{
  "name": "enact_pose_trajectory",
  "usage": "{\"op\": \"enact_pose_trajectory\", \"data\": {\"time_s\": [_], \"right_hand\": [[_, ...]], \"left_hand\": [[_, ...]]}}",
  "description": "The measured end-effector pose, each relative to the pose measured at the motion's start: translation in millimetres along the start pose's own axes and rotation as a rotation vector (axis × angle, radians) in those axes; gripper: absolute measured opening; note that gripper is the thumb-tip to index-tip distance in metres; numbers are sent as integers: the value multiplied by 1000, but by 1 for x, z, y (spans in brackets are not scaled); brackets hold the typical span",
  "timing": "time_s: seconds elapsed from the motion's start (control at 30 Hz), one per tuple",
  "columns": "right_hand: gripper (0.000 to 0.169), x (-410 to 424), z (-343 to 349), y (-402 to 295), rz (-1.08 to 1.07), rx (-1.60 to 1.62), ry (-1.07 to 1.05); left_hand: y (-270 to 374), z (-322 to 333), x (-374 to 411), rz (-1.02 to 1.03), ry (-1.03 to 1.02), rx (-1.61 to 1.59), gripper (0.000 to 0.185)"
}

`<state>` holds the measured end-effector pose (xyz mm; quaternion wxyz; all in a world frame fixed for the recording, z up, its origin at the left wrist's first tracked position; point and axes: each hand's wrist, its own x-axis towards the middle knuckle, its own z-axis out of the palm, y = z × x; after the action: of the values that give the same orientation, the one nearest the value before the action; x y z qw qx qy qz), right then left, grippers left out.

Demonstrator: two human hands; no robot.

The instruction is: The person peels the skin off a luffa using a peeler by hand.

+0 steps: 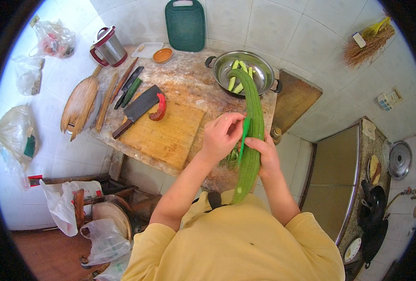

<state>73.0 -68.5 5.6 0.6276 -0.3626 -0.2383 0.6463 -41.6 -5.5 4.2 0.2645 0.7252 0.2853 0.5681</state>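
Note:
A long ridged luffa gourd (252,105) slants from above the steel pot down to my yellow shirt. My right hand (267,154) wraps around its middle from the right, thumb lying on top. Along the gourd's left side is a narrow bright green tool (244,137), seemingly a peeler, with its lower end blurred. My left hand (222,135) has its fingers pinched at this tool's upper part; the fingertips are partly hidden. Below my hands, green peelings (231,158) lie on the table. Peeled pale green pieces (232,83) sit in the two-handled pot (264,66).
Left of my hands, a cleaver (141,105) and red chilli pepper (160,108) rest on a wooden cutting board (165,137). Farther left lie a cucumber piece (132,92) and a black knife (130,82). A steel jug appliance (110,47) and green board (185,28) stand behind.

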Motion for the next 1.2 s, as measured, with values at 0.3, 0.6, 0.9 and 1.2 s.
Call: {"op": "enact_pose_trajectory", "data": {"time_s": [0.3, 0.6, 0.9, 1.2], "right_hand": [[38, 1, -4, 0, -17, 76, -7], [32, 11, -14, -12, -101, -1, 92], [34, 18, -19, -13, -110, -30, 154], [44, 25, -14, -10, -157, 39, 120]], "left_hand": [[-18, 5, -14, -426, 3, -251, 10], [-69, -17, -28, -301, -330, 284, 12], [-37, -11, -10, -523, -297, -167, 15], [-11, 15, 5, -401, -140, -246, 13]]}}
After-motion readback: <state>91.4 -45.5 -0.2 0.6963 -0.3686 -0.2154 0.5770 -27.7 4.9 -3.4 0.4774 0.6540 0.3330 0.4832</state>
